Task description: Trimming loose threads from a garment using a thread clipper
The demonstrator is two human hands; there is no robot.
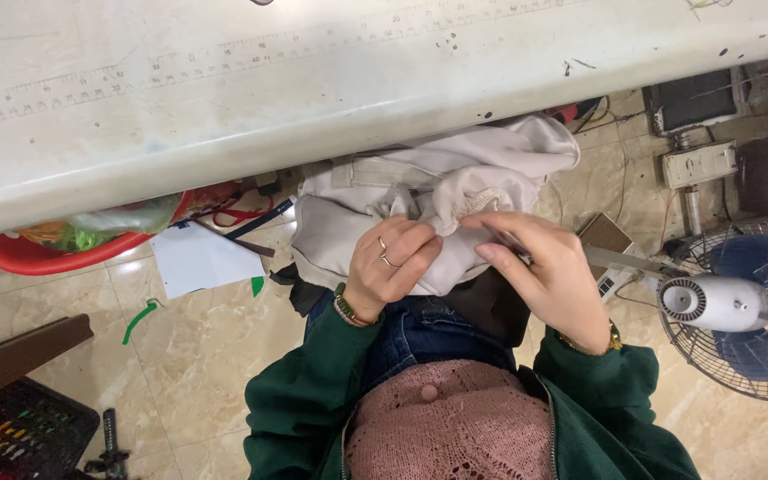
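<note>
Left hand: your left hand [390,267] is curled shut on a fold of the pale grey garment [437,209], fingers bent over the cloth, two rings on one finger and a beaded bracelet at the wrist.
Right hand: your right hand [548,271] pinches a slim metal tool [510,244] between thumb and forefinger, the grip closed tight on it; its tip lies at the bunched cloth just right of your left fingers. What kind of tool it is you cannot tell from this view.
Garment: it sits bunched in your lap, just below the near edge of the desk [224,98], with a pale strap or waistband across its far part and a puckered seam between your two hands.
Desk: white and scuffed, with printed ruler marks along it, filling the far part of the view.
Clothing: green jacket sleeves, a pink knitted top and blue jeans under the garment.
Floor: beige tiles, with a white paper sheet [202,260] and green scraps to the left of your lap.
Left side: a red basin [37,256] tucked under the desk, a dark crate of coloured items in the near corner.
Right side: a floor fan [740,307] with blue blades, near your right elbow.
</note>
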